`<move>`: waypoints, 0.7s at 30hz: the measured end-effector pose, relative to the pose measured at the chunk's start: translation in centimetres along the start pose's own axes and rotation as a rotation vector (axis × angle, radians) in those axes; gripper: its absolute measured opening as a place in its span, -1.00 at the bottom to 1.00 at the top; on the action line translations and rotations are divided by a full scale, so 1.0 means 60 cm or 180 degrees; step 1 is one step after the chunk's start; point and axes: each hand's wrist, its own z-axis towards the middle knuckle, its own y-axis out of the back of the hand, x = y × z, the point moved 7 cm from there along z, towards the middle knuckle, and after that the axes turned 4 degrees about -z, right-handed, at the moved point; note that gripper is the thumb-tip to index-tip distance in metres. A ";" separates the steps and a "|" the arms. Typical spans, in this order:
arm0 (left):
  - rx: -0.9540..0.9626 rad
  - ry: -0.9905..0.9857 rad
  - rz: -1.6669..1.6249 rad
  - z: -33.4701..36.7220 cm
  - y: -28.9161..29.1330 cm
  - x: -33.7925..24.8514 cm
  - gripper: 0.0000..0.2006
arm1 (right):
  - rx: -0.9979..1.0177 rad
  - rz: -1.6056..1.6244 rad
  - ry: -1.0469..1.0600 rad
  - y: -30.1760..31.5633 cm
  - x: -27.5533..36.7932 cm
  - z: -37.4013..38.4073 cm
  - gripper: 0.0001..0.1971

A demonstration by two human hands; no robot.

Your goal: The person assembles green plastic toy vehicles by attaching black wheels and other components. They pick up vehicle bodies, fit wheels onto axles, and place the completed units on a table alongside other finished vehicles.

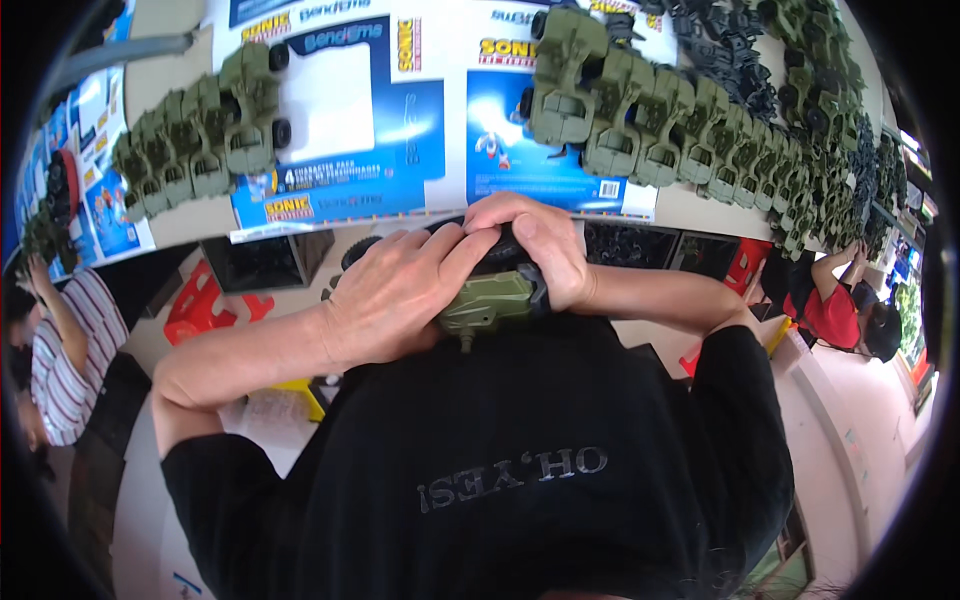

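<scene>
Close to my chest, in front of the table edge, I hold an olive-green toy vehicle (492, 302) with black wheels. My left hand (405, 285) lies over its left side, fingers closed and reaching toward its upper edge. My right hand (548, 243) curls round the other side, and the fingertips of both hands meet at the top over a black wheel. Fingers cover much of the toy, so its far side is hidden. On the table beyond stand a left row of green toy vehicles (205, 130) and a longer right row of green toy vehicles (655, 125).
Blue-and-white printed cardboard sheets (425, 165) cover the table. Dark parts (730, 50) are heaped at the back right. Below the edge are a black bin (258, 262) and a red stool (205, 305). A person in stripes (75, 350) works left, another in red (835, 315) right.
</scene>
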 end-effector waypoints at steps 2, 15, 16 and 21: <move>-0.0096 0.0070 -0.0171 0.014 0.016 0.015 -0.17 | -0.0067 -0.0182 -0.0086 0.012 -0.004 0.021 -0.66; -0.2283 0.0316 -0.1755 0.337 0.247 0.159 -0.38 | -0.2487 -0.0023 -0.0823 0.367 -0.033 -0.017 -0.72; -0.1846 0.0340 -0.2202 0.385 0.262 0.153 -0.35 | -0.2675 -0.0093 -0.0891 0.399 -0.042 -0.044 -0.72; -0.2160 0.0129 -0.2836 0.610 0.348 0.147 -0.51 | -0.3183 -0.0106 -0.1041 0.488 -0.056 -0.153 -0.73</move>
